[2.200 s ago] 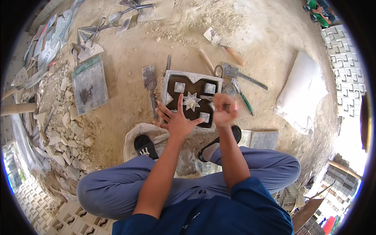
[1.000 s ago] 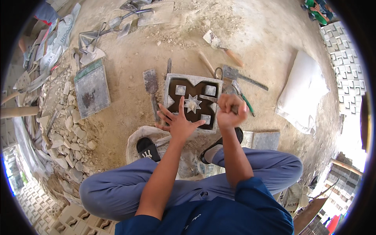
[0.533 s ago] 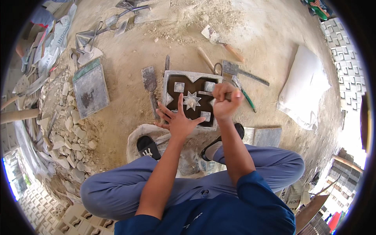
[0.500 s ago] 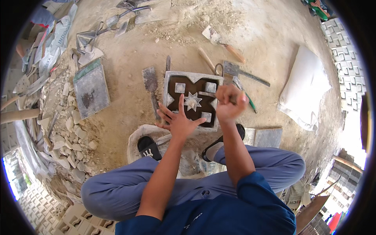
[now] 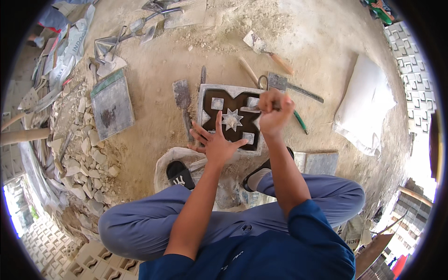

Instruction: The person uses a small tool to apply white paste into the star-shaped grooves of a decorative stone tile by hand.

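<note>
A square grey mould frame (image 5: 201,100) lies on the ground in front of me. Dark recesses surround its pale eight-pointed star (image 5: 232,120) and raised square blocks (image 5: 217,103). My left hand (image 5: 218,143) is spread over the near-left part of the mould, its index finger reaching toward the star and its thumb by the near-right block. Over the mould's right edge, my right hand (image 5: 275,114) is closed around a small flat-bladed tool (image 5: 250,109). That blade points left, just below the far-right block; the fingers hide its handle, and whether it touches the mould I cannot tell.
Left of the mould lies a worn flat scraper (image 5: 181,94); beyond it, a grey board (image 5: 112,109) and broken rubble (image 5: 88,158). A wooden-handled trowel (image 5: 275,60), a hammer-like tool (image 5: 280,83) and a green-handled tool (image 5: 301,122) lie far-right. A white sack (image 5: 364,109) lies farther right.
My right hand has shifted slightly farther from me, with the tool still in its grip. My left hand keeps its spread pose over the mould. The whole view has moved a little.
</note>
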Demonstrator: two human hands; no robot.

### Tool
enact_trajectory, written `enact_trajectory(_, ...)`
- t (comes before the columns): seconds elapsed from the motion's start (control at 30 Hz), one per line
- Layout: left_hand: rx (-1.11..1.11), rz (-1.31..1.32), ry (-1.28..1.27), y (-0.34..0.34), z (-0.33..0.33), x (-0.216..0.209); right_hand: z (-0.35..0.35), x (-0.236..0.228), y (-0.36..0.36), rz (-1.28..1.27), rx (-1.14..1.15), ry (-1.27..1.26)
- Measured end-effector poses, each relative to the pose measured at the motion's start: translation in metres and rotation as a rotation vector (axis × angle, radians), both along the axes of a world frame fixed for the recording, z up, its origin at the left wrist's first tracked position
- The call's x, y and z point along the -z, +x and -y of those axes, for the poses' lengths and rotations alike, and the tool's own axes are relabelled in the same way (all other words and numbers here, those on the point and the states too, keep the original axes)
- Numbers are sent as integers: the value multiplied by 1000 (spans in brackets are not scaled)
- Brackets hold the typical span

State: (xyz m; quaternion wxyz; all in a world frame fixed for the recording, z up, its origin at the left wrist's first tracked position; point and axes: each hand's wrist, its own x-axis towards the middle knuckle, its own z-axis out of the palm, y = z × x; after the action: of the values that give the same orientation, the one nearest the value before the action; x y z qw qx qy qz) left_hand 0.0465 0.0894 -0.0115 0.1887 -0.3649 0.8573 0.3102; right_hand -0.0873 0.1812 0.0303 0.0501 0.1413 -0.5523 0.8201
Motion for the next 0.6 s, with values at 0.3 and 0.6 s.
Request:
enact_trajectory(0.3, -14, -60, 25, -2, 3, 2, 3, -17, 0, -39, -151, 222)
enact_trajectory(0.6, -1, -54, 36, -3, -5, -3, -23, -7, -10, -93, -329, 233)
